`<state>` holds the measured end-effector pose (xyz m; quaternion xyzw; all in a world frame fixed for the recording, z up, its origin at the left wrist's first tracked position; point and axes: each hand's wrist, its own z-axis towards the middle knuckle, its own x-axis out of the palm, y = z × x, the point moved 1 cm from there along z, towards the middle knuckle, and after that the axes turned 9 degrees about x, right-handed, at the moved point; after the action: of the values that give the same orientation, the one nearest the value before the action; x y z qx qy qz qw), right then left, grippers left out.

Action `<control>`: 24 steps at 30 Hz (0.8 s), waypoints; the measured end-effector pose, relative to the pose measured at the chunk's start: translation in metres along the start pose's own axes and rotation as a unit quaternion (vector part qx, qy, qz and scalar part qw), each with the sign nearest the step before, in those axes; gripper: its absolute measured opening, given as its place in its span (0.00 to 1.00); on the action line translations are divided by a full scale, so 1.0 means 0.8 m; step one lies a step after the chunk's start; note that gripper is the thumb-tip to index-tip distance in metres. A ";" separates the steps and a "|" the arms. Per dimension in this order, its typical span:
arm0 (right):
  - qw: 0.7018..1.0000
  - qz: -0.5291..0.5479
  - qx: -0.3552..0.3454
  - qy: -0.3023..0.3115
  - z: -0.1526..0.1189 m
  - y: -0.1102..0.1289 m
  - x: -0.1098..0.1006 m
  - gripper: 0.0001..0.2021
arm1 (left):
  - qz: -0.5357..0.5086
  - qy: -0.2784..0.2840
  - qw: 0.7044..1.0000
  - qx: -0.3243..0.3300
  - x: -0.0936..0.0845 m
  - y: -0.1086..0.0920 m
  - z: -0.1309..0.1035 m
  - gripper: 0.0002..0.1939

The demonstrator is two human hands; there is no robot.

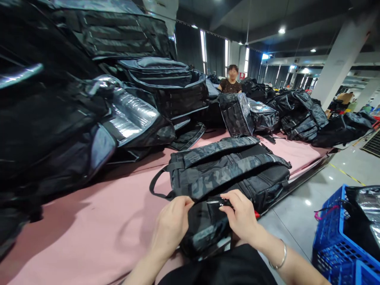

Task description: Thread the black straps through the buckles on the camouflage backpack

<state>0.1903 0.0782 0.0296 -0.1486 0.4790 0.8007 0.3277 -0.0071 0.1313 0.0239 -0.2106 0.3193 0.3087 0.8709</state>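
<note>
A dark camouflage backpack (213,174) lies on the pink-covered table (97,229), its two padded straps facing up and its carry loop toward the left. At the backpack's near side, my left hand (175,221) pinches the dark fabric at its edge. To its right, my right hand (239,213) is closed on a small black tool (221,202) with a thin pale metal tip pointing left, toward my left hand. What exactly the left fingertips hold is too small to make out.
Black bags (133,111) with silvery linings are heaped along the left and back of the table. More camouflage bags (303,114) stand farther right. A blue crate (329,233) holding dark and silver material is on the right. A person (230,83) is behind the bags.
</note>
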 end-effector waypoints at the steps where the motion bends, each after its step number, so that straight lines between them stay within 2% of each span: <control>1: 1.000 -0.020 -0.007 0.002 0.002 0.000 0.005 0.10 | -0.006 -0.014 1.000 -0.023 0.002 0.000 -0.003 0.07; 7: 0.991 -0.131 -0.019 0.022 0.007 0.010 0.025 0.08 | -0.038 -0.035 0.990 -0.128 0.005 -0.010 -0.001 0.07; 11: 0.984 -0.171 -0.034 0.035 0.010 0.015 0.034 0.08 | -0.053 -0.042 0.988 -0.142 0.007 -0.009 -0.003 0.07; 17: 0.986 -0.159 -0.037 0.039 0.014 0.012 0.045 0.05 | -0.046 -0.070 0.992 -0.095 0.012 -0.008 -0.005 0.05; 20: 0.994 -0.103 -0.026 0.025 0.011 0.007 0.043 0.06 | -0.060 -0.107 0.990 -0.065 0.007 -0.022 -0.011 0.03; 24: 0.999 -0.017 -0.029 -0.009 0.002 -0.005 0.035 0.09 | -0.134 -0.118 0.983 0.028 -0.010 -0.044 -0.031 0.06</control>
<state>0.1727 0.0915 0.0121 -0.1591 0.4497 0.8101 0.3408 0.0008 0.0890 0.0178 -0.1892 0.1911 0.2026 0.9416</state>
